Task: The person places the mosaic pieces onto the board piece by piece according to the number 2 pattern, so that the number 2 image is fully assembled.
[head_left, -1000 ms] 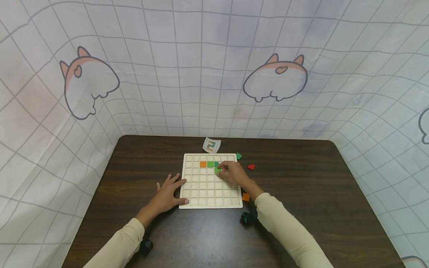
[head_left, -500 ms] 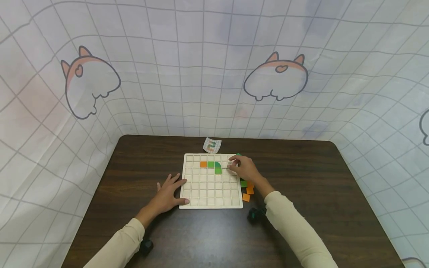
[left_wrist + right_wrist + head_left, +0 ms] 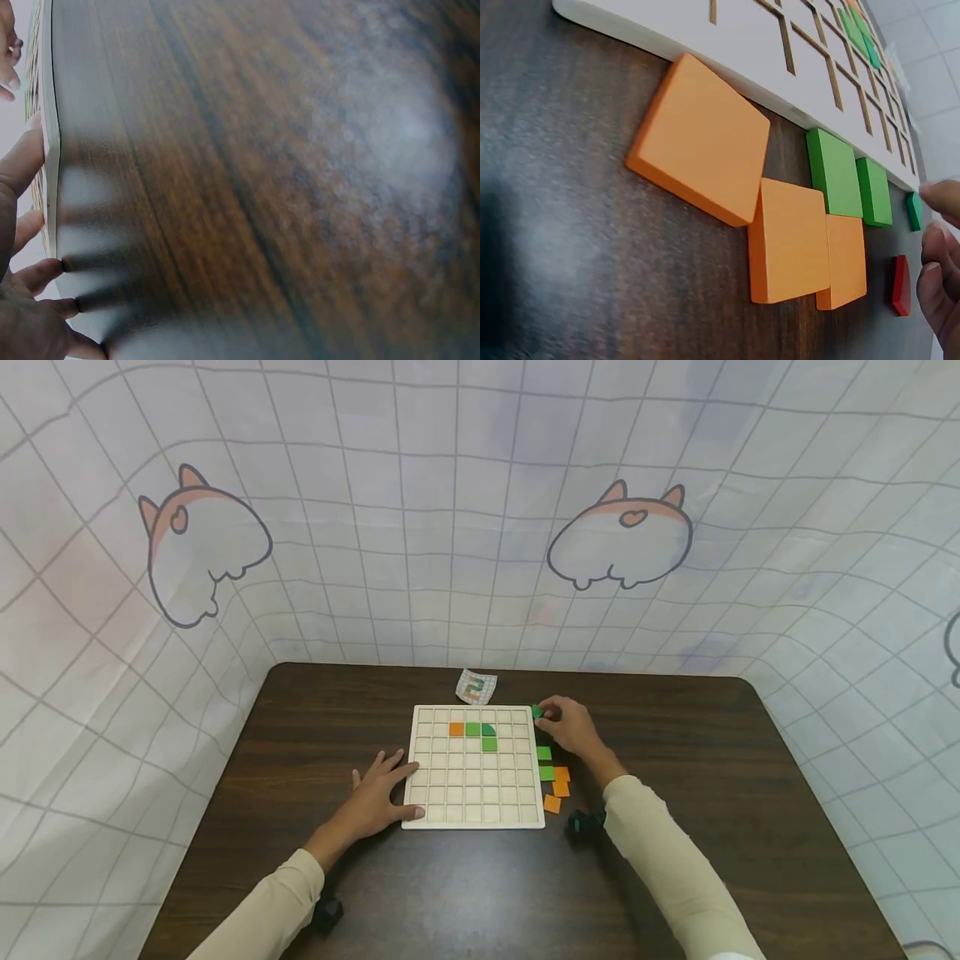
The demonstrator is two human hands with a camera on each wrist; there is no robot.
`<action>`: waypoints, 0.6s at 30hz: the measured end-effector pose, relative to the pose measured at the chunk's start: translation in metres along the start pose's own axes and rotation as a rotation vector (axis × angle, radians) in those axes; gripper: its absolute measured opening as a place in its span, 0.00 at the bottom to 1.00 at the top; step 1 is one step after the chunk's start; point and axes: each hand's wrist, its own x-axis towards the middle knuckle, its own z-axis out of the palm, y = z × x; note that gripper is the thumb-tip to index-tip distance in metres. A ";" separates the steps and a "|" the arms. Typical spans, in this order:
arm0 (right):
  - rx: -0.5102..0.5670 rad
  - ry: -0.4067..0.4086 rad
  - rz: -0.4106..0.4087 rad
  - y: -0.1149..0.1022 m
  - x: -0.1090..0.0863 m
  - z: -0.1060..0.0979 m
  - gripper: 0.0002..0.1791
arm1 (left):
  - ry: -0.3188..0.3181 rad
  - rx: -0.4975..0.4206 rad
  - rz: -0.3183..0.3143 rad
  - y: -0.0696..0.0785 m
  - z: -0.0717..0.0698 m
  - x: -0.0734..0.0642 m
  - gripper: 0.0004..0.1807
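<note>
White cloth (image 3: 480,568) printed with a grey grid and cartoon animals is hung around a dark wood-grain table (image 3: 690,752). On it a cream board (image 3: 465,789), divided into square cells, is laid flat. In its second row from the far edge, an orange square (image 3: 456,729), a light green square (image 3: 472,729) and a dark green piece (image 3: 488,729) with one rounded corner are seated side by side; directly below the dark green piece, another light green square (image 3: 489,744) is set.

By the left hand (image 3: 372,800), fingers spread, the board's left edge is touched with thumb and forefinger; nothing is gripped. Beside the board's far right corner, a loose dark green piece (image 3: 537,712) is flanked by the bent, slightly parted fingertips of the right hand (image 3: 573,729); whether it is pinched cannot be told. Near those fingers, a red piece (image 3: 901,286) is seen on the table in the right wrist view.

Along the board's right side, two loose green tiles (image 3: 836,174) and three orange tiles (image 3: 789,244) are clustered, some touching. Beyond the far edge, a small paper card (image 3: 476,687) with a coloured pattern is placed. Both arms are covered by cream sleeves (image 3: 675,868).
</note>
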 end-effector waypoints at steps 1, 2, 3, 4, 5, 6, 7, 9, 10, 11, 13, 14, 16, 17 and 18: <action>-0.016 0.000 0.009 0.000 0.001 0.000 0.19 | 0.000 -0.002 0.002 0.000 0.000 0.000 0.45; -0.029 -0.004 0.020 0.001 0.002 0.000 0.20 | -0.002 -0.007 0.003 0.000 0.000 0.000 0.45; -0.039 -0.012 0.033 0.001 0.004 0.000 0.21 | -0.002 -0.009 0.006 0.000 0.000 0.000 0.45; -0.051 -0.022 0.040 0.001 0.005 0.000 0.22 | -0.002 -0.011 0.006 0.000 0.001 0.000 0.45; -0.060 -0.035 0.045 0.001 0.006 0.000 0.23 | -0.002 -0.011 0.006 0.000 0.001 0.000 0.45; -0.072 -0.046 0.045 0.002 0.008 0.000 0.24 | -0.003 -0.011 0.005 0.000 0.001 0.000 0.45; -0.077 -0.057 0.044 0.002 0.009 0.000 0.25 | -0.003 -0.009 0.004 0.000 0.001 0.000 0.45; -0.085 -0.080 0.040 0.003 0.011 0.000 0.27 | -0.004 -0.010 0.000 0.000 0.001 0.000 0.45; -0.084 -0.089 0.033 0.003 0.012 0.000 0.27 | -0.005 -0.010 -0.002 0.000 0.001 0.000 0.45; -0.086 -0.099 0.023 0.003 0.012 0.000 0.28 | -0.005 -0.008 -0.003 0.000 0.001 0.000 0.45; -0.081 -0.114 0.006 0.002 0.013 -0.001 0.29 | -0.005 -0.009 -0.004 0.001 0.000 0.000 0.45; -0.082 -0.121 -0.002 0.002 0.014 -0.001 0.29 | -0.005 -0.012 -0.004 0.001 0.000 0.000 0.45; -0.087 -0.136 -0.013 0.002 0.015 -0.001 0.29 | -0.007 -0.010 -0.006 0.001 0.000 0.000 0.45; -0.092 -0.144 -0.013 0.002 0.016 -0.002 0.29 | -0.007 -0.008 -0.008 0.001 0.000 0.000 0.45; -0.099 -0.150 -0.014 0.002 0.017 -0.002 0.29 | -0.008 -0.007 -0.011 0.001 0.000 0.000 0.45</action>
